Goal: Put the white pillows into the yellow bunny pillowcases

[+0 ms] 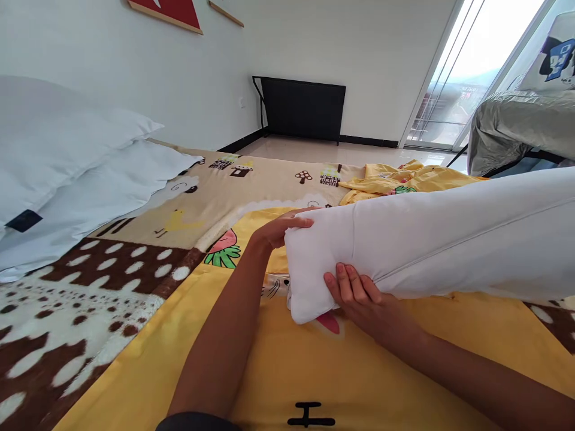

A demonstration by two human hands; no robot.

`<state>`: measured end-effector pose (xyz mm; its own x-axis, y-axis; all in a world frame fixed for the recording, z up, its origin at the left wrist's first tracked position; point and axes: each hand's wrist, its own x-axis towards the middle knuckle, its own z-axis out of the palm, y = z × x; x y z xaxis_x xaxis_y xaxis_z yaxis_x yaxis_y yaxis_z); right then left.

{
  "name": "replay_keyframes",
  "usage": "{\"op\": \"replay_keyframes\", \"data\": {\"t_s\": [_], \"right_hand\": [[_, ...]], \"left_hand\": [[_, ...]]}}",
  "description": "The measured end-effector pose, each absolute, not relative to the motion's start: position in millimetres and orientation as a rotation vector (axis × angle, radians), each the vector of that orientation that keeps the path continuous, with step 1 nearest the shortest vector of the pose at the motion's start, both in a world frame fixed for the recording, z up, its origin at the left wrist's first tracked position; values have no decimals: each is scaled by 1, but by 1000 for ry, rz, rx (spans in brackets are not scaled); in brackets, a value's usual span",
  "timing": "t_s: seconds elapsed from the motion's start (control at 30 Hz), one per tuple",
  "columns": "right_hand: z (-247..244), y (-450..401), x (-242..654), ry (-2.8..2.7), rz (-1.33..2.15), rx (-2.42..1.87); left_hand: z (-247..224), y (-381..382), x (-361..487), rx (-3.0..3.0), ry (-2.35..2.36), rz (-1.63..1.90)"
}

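A long white pillow (431, 239), with seams along its side, stretches from mid-view past the right edge. My left hand (285, 228) grips its left end at the top corner, thumb on the near face and fingers mostly hidden behind. Lower down, my right hand (362, 296) holds the bottom edge, its fingers pressed together on the near face and its thumb out of sight. Beneath the pillow a yellow cloth (287, 359) printed with a cartoon face and radishes lies spread out, partly covered by the pillow and my forearms.
White pillows (67, 155) are stacked at the left, one with a black tag. A patterned brown and beige blanket (215, 191) covers the bed. Crumpled yellow fabric (395, 178) lies behind the held pillow. A black folded table (303, 109) leans by the wall; a grey-covered bed (521, 123) stands right.
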<state>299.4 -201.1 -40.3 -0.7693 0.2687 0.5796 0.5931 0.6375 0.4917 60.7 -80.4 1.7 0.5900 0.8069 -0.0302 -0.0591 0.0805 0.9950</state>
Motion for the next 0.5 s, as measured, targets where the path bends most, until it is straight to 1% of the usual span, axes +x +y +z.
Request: {"op": "replay_keyframes", "data": {"t_s": [0.1,0.2,0.33,0.5], "right_hand": [[-42,-193,296,-2409,-903,-695],[-41,-180,290,-2388,-1005,-696],[-45,-158,285,-2345,-1068,-681],[-47,-139,280,-2304,-1183,-687]], "left_hand": [[-1,-77,61,1345,741,763],[-9,-70,61,1315,761,826],[-18,-64,60,1251,935,913],[-19,-65,59,1407,1042,984]]}}
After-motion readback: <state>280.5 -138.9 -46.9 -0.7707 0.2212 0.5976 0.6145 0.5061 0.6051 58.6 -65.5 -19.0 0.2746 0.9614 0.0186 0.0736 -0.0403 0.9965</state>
